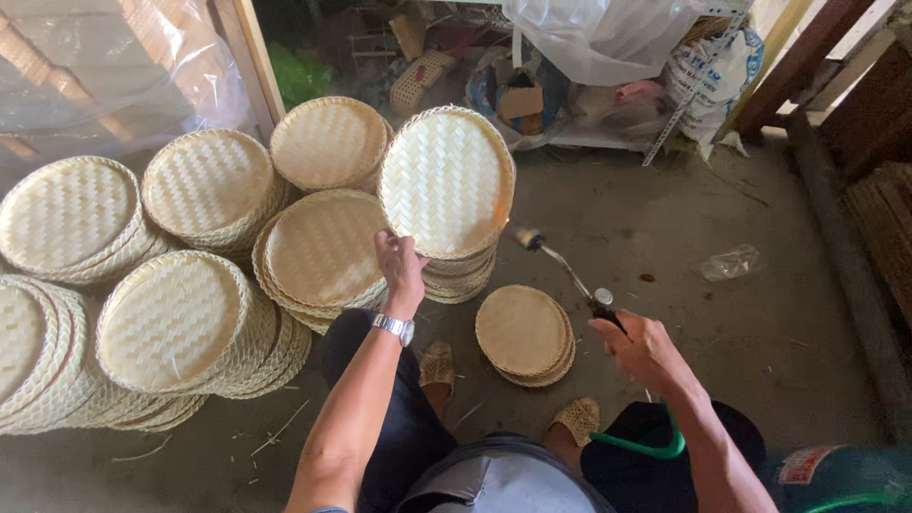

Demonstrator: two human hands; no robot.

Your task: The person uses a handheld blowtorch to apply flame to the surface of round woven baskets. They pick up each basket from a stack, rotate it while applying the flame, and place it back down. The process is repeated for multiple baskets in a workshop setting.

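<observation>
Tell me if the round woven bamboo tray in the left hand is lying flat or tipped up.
Tipped up: the left hand holds the round woven bamboo tray on edge.

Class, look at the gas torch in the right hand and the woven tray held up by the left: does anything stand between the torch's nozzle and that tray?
Nothing visible does. The torch nozzle points at the tray edge across open air.
</observation>
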